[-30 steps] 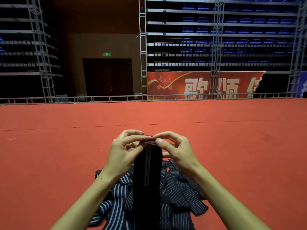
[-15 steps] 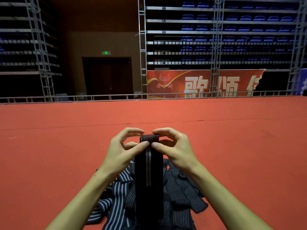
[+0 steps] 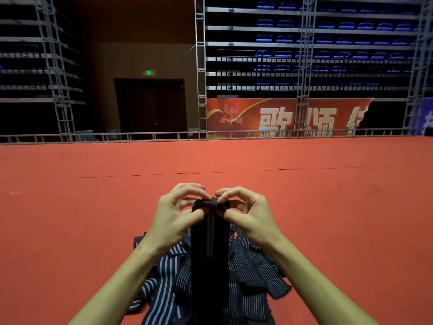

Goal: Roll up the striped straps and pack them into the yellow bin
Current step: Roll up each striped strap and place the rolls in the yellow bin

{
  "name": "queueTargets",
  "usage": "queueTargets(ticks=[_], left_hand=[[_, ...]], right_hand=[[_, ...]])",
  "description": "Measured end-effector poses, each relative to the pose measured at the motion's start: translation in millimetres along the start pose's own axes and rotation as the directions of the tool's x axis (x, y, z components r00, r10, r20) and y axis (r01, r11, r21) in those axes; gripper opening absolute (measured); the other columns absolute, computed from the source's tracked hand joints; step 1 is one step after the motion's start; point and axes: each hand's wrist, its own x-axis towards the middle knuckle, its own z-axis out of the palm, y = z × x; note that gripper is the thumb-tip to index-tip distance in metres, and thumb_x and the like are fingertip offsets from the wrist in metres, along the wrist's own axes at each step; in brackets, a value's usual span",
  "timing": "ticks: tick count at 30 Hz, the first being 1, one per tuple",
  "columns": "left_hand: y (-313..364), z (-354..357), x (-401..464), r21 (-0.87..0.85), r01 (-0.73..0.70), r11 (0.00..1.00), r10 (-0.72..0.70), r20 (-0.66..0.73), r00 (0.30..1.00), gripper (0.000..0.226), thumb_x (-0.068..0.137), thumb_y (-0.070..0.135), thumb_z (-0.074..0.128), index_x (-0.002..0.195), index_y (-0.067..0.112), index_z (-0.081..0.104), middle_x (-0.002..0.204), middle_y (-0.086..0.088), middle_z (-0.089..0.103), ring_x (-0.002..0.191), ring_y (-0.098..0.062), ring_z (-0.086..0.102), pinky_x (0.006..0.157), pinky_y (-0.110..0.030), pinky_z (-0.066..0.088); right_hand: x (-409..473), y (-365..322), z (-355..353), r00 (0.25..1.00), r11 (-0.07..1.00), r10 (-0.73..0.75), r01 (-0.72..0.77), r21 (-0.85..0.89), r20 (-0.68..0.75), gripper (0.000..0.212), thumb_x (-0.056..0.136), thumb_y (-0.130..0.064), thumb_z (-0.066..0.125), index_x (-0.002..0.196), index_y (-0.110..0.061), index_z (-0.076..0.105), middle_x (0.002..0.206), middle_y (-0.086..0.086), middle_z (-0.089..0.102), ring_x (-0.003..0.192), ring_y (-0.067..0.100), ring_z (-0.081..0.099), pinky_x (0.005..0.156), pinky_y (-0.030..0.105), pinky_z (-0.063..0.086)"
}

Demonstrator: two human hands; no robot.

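From the head view, I judge I'm at the very start of a roll: the top end of one strap [image 3: 210,249] is turned over into a small first coil, and the rest of it hangs straight down toward me over the pile [image 3: 248,277] of loose striped straps lying on the red floor [image 3: 70,231]. My left hand [image 3: 174,218] pinches the coil's left edge between thumb and curled forefinger; my right hand [image 3: 249,213] pinches the right edge the same way, so both are closed on the strap. Both forearms reach up from the bottom of the frame, wrists level, knuckles arched over the coil. The next move, I reckon, calls for even turns with both thumbs, keeping the edges square. I can't see the bin anywhere here.
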Motion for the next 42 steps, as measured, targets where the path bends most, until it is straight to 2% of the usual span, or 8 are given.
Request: queueTargets(ticks=[7, 10, 14, 21, 29, 34, 38, 42], left_hand=[[-11.2, 3.0, -4.3, -0.007, -0.034, 0.999, 0.034, -0.039, 0.999, 0.041, 0.086, -0.017, 0.079, 0.095, 0.023, 0.084, 0.126, -0.005, 0.065, 0.126, -0.028, 0.067, 0.095, -0.031, 0.061], [-10.6, 4.2, -3.7, -0.016, -0.047, 0.999, 0.046, -0.052, 0.998, 0.038, 0.087, -0.012, 0.08, 0.093, 0.026, 0.084, 0.126, -0.003, 0.067, 0.128, -0.028, 0.067, 0.095, -0.03, 0.06], [-1.1, 3.8, -4.4, -0.049, 0.02, 0.999, -0.022, -0.041, 0.999, 0.041, 0.086, -0.015, 0.079, 0.091, 0.025, 0.083, 0.132, -0.002, 0.068, 0.126, -0.028, 0.069, 0.094, -0.027, 0.058], [21.6, -0.6, -9.5, -0.069, 0.174, 0.982, -0.168, 0.078, 0.983, 0.043, 0.093, 0.021, 0.084, 0.133, 0.025, 0.068, 0.128, -0.004, 0.075, 0.104, -0.035, 0.079, 0.091, -0.045, 0.064], [24.3, -3.5, 1.7, 0.079, 0.095, 0.992, -0.102, 0.093, 0.99, 0.033, 0.087, 0.008, 0.087, 0.118, 0.014, 0.075, 0.107, -0.009, 0.081, 0.101, -0.021, 0.08, 0.084, -0.03, 0.064], [20.2, -4.3, -1.3, 0.118, 0.04, 0.992, -0.05, 0.087, 0.995, 0.033, 0.088, 0.001, 0.086, 0.115, 0.014, 0.073, 0.109, -0.007, 0.08, 0.105, -0.023, 0.078, 0.091, -0.044, 0.065], [16.0, -4.0, -2.3, 0.162, 0.013, 0.987, -0.027, 0.082, 0.996, 0.033, 0.089, 0.002, 0.085, 0.117, 0.015, 0.072, 0.112, -0.005, 0.078, 0.106, -0.024, 0.077, 0.092, -0.049, 0.064], [19.7, -4.1, -2.9, 0.125, 0.094, 0.988, -0.103, 0.071, 0.992, 0.034, 0.09, 0.016, 0.086, 0.119, 0.019, 0.07, 0.112, -0.005, 0.079, 0.1, -0.022, 0.079, 0.084, -0.038, 0.065]], right_hand=[[-6.0, -4.7, -6.0, 0.99, 0.991, 0.137, -0.137, -0.003, 0.031, 0.026, 0.098, -0.014, 0.079, 0.122, -0.022, 0.074, 0.124, 0.004, 0.076, 0.096, 0.033, 0.078, 0.084, 0.047, 0.063], [-0.7, -5.4, -4.6, 0.992, 0.99, 0.123, -0.121, -0.069, 0.018, 0.026, 0.096, -0.016, 0.082, 0.12, -0.022, 0.077, 0.118, 0.008, 0.078, 0.087, 0.023, 0.076, 0.08, 0.041, 0.061], [3.0, -7.6, -5.6, 0.994, 0.995, 0.099, -0.098, -0.028, 0.044, 0.031, 0.089, -0.012, 0.088, 0.117, -0.021, 0.079, 0.12, 0.011, 0.077, 0.101, 0.038, 0.08, 0.091, 0.049, 0.064], [2.8, -18.3, -7.5, 0.995, 0.996, 0.089, -0.089, 0.005, 0.04, 0.033, 0.088, 0.003, 0.084, 0.114, -0.015, 0.076, 0.1, 0.006, 0.082, 0.09, 0.022, 0.078, 0.083, 0.038, 0.065], [3.0, -11.0, -1.3, 1.0, 0.998, -0.015, 0.016, -0.06, 0.016, 0.046, 0.084, 0.008, 0.085, 0.121, -0.017, 0.072, 0.12, 0.003, 0.077, 0.107, 0.021, 0.077, 0.087, 0.032, 0.061], [-0.3, -6.2, -5.0, 0.997, 0.992, 0.027, -0.017, -0.124, 0.079, 0.037, 0.095, -0.003, 0.079, 0.126, -0.023, 0.071, 0.118, 0.007, 0.077, 0.092, 0.021, 0.076, 0.086, 0.041, 0.061], [-0.7, -6.6, -3.4, 0.996, 0.981, -0.009, 0.026, -0.191, 0.086, 0.039, 0.096, 0.001, 0.073, 0.124, -0.026, 0.07, 0.11, 0.005, 0.076, 0.086, 0.011, 0.07, 0.081, 0.028, 0.056], [3.7, -4.8, -2.4, 0.997, 0.99, -0.044, 0.053, -0.134, 0.066, 0.039, 0.093, 0.003, 0.07, 0.117, -0.029, 0.07, 0.114, 0.005, 0.075, 0.089, 0.021, 0.07, 0.082, 0.044, 0.055]])
